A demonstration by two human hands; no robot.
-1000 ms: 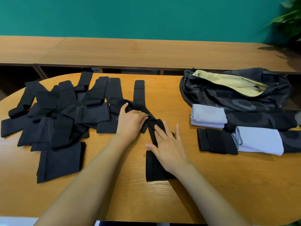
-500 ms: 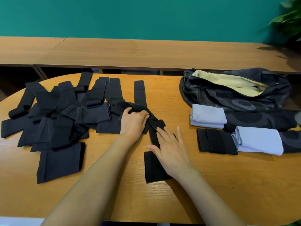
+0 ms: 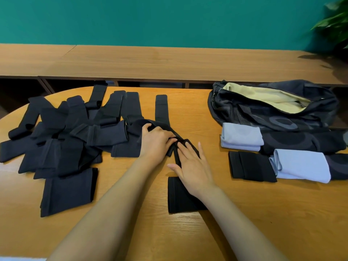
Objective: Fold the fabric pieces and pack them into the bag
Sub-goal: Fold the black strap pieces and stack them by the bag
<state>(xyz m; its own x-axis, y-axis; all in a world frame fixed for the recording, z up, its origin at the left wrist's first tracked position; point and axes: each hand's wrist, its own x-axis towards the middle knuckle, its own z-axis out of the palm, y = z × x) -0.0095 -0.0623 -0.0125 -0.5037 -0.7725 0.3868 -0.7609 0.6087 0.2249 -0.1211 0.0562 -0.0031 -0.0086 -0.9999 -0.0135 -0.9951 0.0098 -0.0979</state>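
Left hand [image 3: 157,142] grips the bunched upper end of a black fabric strip [image 3: 177,196], fingers curled over the cloth near the middle of the oval wooden table [image 3: 263,213]. Just beside it, the right hand [image 3: 194,166] lies flat on the same strip, fingers straight and slightly spread, pressing the cloth against the tabletop. The strip runs from under the left hand toward the person, and its lower end lies flat on the wood beneath the right wrist.

A loose pile of black fabric pieces [image 3: 66,138] sprawls across the left side of the table, unfolded and overlapping, some reaching the far edge. On the right side sits the dark bag [image 3: 273,112], its mouth open and showing a pale yellow lining. In front of the bag lie three folded pieces: a light grey one [image 3: 241,137] touching the bag, a second light grey one [image 3: 301,165] nearer the person, and a black folded piece [image 3: 250,166] just beside it.

Behind the table runs a long wooden bench [image 3: 169,61] against a teal wall [image 3: 150,19]. Leaves of a green plant [image 3: 335,25] show in the upper right corner.
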